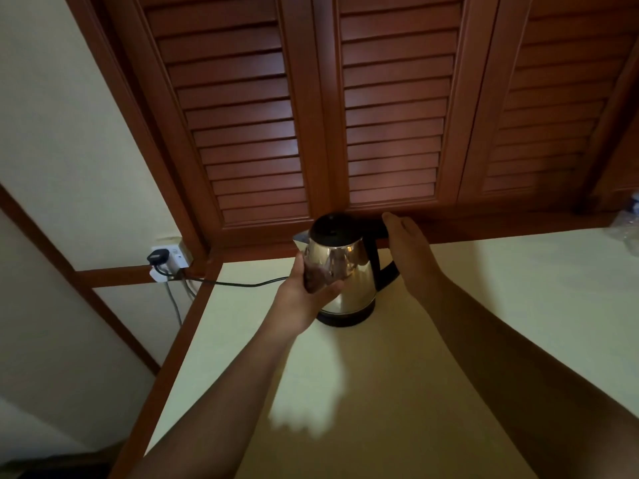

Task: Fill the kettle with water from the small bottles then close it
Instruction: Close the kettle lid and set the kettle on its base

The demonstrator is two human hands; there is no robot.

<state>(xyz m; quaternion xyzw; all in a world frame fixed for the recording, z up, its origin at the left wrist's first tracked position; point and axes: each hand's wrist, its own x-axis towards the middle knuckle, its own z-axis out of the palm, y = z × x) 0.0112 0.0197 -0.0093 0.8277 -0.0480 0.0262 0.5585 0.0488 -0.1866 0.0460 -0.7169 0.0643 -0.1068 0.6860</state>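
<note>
a polished stainless-steel kettle with a black handle stands upright on its round black base, near the back left corner of the pale cream countertop; its black lid sits down over the opening; the left hand grips the kettle's steel body on the spout side, thumb across the front; the right hand lies against the top of the handle, fingers straight and pressed together, its thumb hidden; a black power cord runs left off the counter to a white wall socket; crumpled clear plastic bottles lie at the far right edge, well apart from the kettle; reddish-brown louvred wooden doors rise behind.
</note>
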